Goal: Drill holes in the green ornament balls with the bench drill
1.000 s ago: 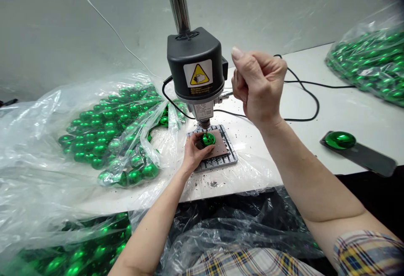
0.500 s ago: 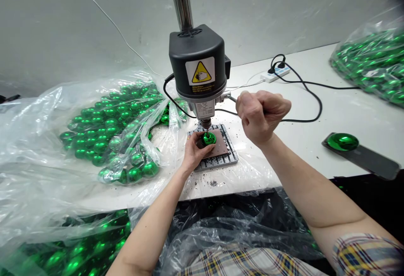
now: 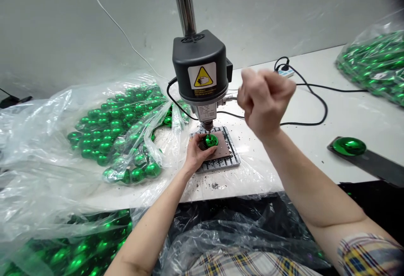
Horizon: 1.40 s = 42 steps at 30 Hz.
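A black drill press [image 3: 200, 67] with a yellow warning label stands over a slotted metal base [image 3: 234, 158]. On the base's brown board [image 3: 224, 149] lies a shiny green disc-like piece [image 3: 211, 140], right under the drill chuck [image 3: 207, 125]. My left hand [image 3: 197, 152] grips that piece from the left with thumb and fingers. At the right of the press, my right hand [image 3: 265, 99] is closed around the lever [image 3: 232, 98]; its far end is hidden in the fist. Dark shavings are scattered on the base and around it.
Clear plastic bags of green balls lie at the left [image 3: 107, 128], the back right [image 3: 375, 63] and the lower left [image 3: 75, 246]. Another green piece [image 3: 349, 146] rests on a phone [image 3: 383, 168] at the right. Black cable loops from a power strip [image 3: 285, 72].
My right hand has risen a little with the lever, while my left hand stays on the green piece. The whole view has shifted slightly.
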{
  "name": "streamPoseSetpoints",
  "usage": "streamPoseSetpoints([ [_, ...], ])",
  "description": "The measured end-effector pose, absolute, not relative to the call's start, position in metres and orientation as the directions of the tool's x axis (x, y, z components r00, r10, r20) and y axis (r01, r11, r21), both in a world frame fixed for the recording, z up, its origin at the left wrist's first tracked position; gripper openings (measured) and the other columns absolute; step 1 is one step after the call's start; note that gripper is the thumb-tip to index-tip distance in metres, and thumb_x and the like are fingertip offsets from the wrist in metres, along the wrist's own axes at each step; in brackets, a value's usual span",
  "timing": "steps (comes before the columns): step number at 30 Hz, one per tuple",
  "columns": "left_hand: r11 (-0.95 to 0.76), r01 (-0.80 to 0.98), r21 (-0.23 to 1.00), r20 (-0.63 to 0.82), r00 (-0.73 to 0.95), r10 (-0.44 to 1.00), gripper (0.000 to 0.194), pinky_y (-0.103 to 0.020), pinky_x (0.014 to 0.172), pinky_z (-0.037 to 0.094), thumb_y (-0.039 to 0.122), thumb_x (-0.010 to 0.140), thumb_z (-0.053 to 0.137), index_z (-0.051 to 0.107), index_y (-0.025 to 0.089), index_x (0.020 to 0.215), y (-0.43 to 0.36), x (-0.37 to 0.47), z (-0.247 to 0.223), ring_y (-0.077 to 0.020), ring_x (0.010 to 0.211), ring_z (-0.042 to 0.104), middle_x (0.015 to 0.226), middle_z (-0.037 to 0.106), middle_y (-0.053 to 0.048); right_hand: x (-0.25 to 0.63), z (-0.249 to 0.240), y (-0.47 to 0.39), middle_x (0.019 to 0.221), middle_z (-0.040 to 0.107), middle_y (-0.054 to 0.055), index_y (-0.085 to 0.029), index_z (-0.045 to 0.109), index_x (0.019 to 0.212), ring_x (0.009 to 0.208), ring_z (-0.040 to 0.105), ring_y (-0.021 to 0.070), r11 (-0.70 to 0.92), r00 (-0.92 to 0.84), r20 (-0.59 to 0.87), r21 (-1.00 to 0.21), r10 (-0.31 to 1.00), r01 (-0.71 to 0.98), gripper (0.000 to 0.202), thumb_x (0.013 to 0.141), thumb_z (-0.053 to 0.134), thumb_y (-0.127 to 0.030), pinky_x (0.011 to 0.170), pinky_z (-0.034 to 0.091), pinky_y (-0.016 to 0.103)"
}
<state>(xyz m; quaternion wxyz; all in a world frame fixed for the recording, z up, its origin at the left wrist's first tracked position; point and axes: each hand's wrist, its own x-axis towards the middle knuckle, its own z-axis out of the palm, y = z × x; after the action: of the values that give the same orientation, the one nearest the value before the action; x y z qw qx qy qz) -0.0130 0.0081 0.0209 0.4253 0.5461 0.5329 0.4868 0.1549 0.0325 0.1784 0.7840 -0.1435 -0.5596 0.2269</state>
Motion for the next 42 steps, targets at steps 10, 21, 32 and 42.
streamPoseSetpoints([
  [10, -0.31, 0.654, 0.69, -0.244, 0.613, 0.751, 0.047, -0.039, 0.085, 0.054, 0.028, 0.075, 0.072, 0.057, 0.023, 0.119, -0.15, -0.005, 0.015, -0.0278, 0.1, 0.064, 0.115, 0.064, -0.011, 0.153, 0.226, 0.063, 0.04, 0.03, -0.006, -0.023, 0.046, 0.048, 0.03, 0.02, 0.0066, 0.664, 0.136, 0.657, -0.692, 0.742, -0.284, 0.055, 0.078, 0.077, -0.057, 0.029, 0.012, 0.029],
  [21, -0.447, 0.672, 0.59, 0.298, 0.333, 0.895, 0.026, -0.026, 0.069, 0.054, 0.01, 0.09, 0.046, 0.065, 0.019, 0.105, -0.078, -0.064, 0.063, -0.0151, 0.076, 0.066, 0.091, 0.071, -0.005, 0.15, 0.224, 0.06, 0.038, 0.029, -0.006, -0.02, 0.046, 0.047, 0.03, 0.021, 0.0047, 0.687, 0.178, 0.668, -0.666, 0.723, -0.289, 0.052, 0.083, 0.076, -0.043, 0.029, 0.01, 0.024],
  [32, -0.164, 0.985, -0.047, 0.036, 0.166, 0.985, 0.032, -0.044, 0.095, 0.043, 0.004, 0.075, 0.057, 0.07, 0.013, 0.103, 0.131, -0.143, 0.066, -0.0327, 0.11, 0.056, 0.113, 0.065, -0.018, 0.159, 0.214, 0.076, 0.04, 0.033, -0.006, -0.02, 0.048, 0.055, 0.03, 0.025, 0.0055, 0.726, 0.09, 0.728, -0.649, 0.679, -0.226, 0.05, 0.088, 0.069, -0.051, 0.031, 0.019, 0.026],
  [42, 0.0, -0.211, 0.977, -0.037, -0.172, 0.984, 0.041, -0.043, 0.084, 0.058, 0.045, 0.088, 0.063, 0.059, 0.023, 0.123, 0.046, -0.123, 0.091, -0.0256, 0.102, 0.067, 0.112, 0.067, -0.01, 0.152, 0.223, 0.062, 0.037, 0.034, -0.006, -0.022, 0.052, 0.047, 0.028, 0.024, 0.0071, 0.694, 0.164, 0.684, -0.644, 0.711, -0.322, 0.049, 0.074, 0.083, -0.047, 0.028, 0.011, 0.03],
])
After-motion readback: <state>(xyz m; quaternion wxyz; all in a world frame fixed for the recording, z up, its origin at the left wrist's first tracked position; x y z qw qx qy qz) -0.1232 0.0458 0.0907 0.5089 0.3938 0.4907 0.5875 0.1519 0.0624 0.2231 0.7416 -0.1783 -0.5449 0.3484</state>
